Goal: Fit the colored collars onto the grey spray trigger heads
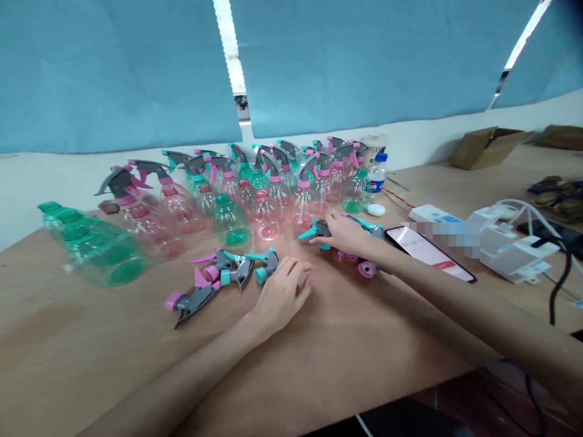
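Left hand [283,290] loosely half-curled, holding nothing visible, beside a teal-collared spray head [273,260], right hand [342,233] bent over a grey-and-teal trigger head [322,228] farther right, cannot tell if gripped

Brown tabletop [341,346] set against a white wall [423,139]; above, blue sheeting [122,67] interrupted by two narrow, brightly lit gaps [229,42]. Beyond the near edge, a dark area [469,400], possibly floor, is poorly resolved.

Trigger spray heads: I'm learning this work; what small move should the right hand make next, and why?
Probably lift the gray-and-teal trigger spray head with the right hand: that hand is right at it, and a green spray bottle stands headless.
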Demonstrator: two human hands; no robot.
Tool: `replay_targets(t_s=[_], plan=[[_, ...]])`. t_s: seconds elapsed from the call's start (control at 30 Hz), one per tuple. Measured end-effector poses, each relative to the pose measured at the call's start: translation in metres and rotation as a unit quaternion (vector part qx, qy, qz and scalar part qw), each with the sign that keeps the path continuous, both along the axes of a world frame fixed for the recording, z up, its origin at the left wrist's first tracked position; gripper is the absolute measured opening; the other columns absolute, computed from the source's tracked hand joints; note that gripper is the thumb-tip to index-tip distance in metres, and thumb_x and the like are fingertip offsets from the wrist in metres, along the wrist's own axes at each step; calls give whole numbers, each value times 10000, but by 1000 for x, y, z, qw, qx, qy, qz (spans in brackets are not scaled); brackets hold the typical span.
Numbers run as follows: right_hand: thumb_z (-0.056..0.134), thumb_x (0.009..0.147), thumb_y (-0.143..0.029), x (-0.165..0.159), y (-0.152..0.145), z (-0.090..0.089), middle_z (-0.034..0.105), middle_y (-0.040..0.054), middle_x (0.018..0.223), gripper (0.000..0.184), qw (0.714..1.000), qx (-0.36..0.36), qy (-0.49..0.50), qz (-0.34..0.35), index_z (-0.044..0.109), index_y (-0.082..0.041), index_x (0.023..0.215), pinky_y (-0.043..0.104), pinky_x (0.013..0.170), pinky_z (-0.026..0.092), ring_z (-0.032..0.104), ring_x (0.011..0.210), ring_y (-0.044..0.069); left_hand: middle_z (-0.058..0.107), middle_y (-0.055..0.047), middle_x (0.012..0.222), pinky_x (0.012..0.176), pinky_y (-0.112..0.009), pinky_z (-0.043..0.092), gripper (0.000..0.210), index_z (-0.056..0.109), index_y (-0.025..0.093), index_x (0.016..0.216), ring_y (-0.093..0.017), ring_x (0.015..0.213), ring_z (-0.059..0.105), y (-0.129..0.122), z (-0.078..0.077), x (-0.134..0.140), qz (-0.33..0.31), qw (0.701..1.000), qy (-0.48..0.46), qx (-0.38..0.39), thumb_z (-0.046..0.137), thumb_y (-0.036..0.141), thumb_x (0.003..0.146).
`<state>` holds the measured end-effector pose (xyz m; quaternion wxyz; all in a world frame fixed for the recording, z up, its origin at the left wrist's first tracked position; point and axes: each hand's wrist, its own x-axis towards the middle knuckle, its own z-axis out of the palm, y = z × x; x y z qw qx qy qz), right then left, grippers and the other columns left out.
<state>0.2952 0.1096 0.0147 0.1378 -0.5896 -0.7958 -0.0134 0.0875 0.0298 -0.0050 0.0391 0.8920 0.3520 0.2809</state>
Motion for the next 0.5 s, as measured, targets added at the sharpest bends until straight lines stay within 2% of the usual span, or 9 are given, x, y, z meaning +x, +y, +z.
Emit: replay_targets(t_s=[0.13, 0.33, 0.5], plan=[[586, 834, -462, -9, -11, -1, 608, 201, 1085, 487, 1000, 3, 10, 6, 509, -107, 1158, 399, 775, 475, 604, 1006, 328, 586, -73, 1005, 821, -372, 497, 164, 535, 176, 1005, -214, 956, 562, 3, 0, 4, 10, 1000, 21, -1, 444, 127, 878], [677, 779, -355, -24, -33, -4, 597, 181, 1105, 491, 998, -8, 12, 61, 514, -126, 1182, 423, 819, 480, 589, 1033, 326, 580, -97, 1057, 853, -419, 485, 170, 555, 162, 1014, -247, 989, 541, 4, -2, 4, 41, 997, 68, -4, 503, 155, 852], [608, 842, -306, -28, -49, -5, 596, 129, 1152, 448, 992, -20, 33, 123, 472, -168, 1246, 376, 846, 486, 575, 1076, 267, 581, -106, 997, 855, -438, 474, 103, 560, 144, 927, -257, 971, 534, 3, -1, 1, 80, 993, 81, -5, 478, 178, 875]])
